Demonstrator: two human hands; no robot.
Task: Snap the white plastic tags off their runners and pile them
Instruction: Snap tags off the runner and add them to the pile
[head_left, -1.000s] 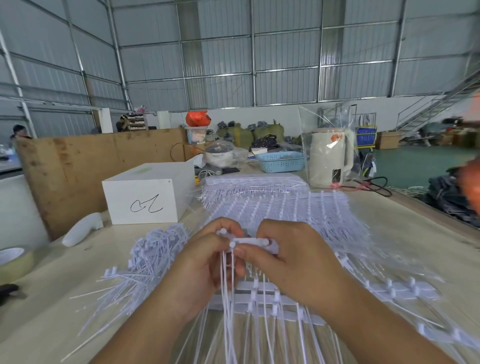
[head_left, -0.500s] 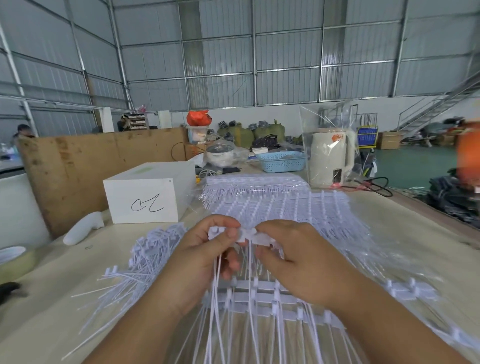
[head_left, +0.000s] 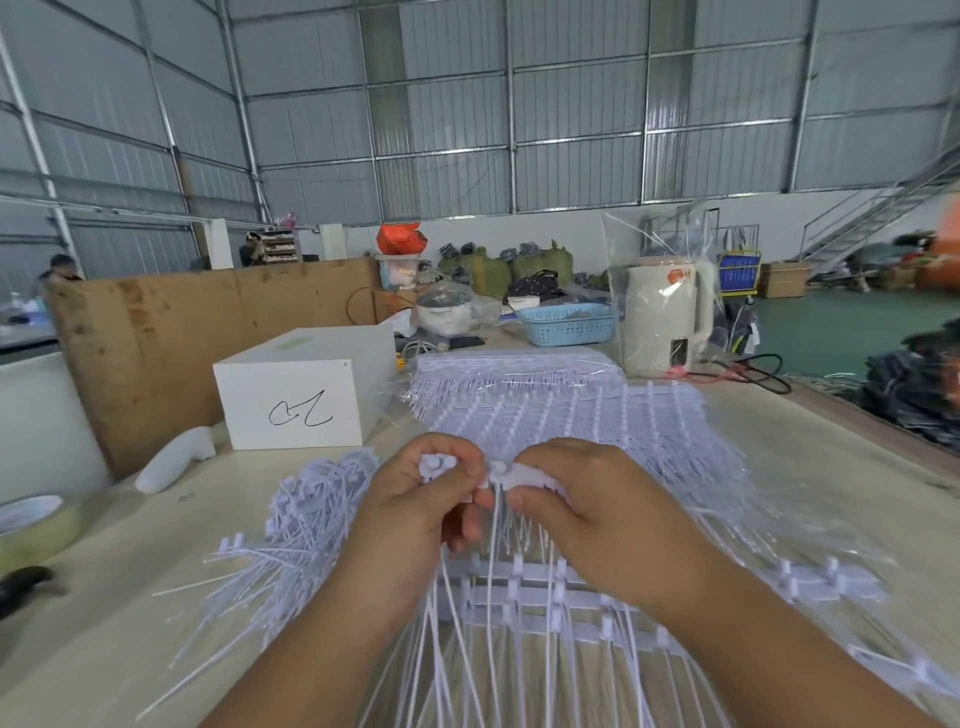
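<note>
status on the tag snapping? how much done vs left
Done: a loose pile of snapped tags left of the hands. In hand: left hand and right hand pinch one runner between them. Left: most of it, with many uncut runner sheets spread and stacked behind.

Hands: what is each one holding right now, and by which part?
Left hand pinches a tag by its head. Right hand grips the runner at its near end, strands hanging below.

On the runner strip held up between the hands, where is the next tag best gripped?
Likely by its thick head, pinched from the left beside the left hand, while the right hand steadies the runner. The heads are blocky; the tails hanging below are thin and flexible.
</note>
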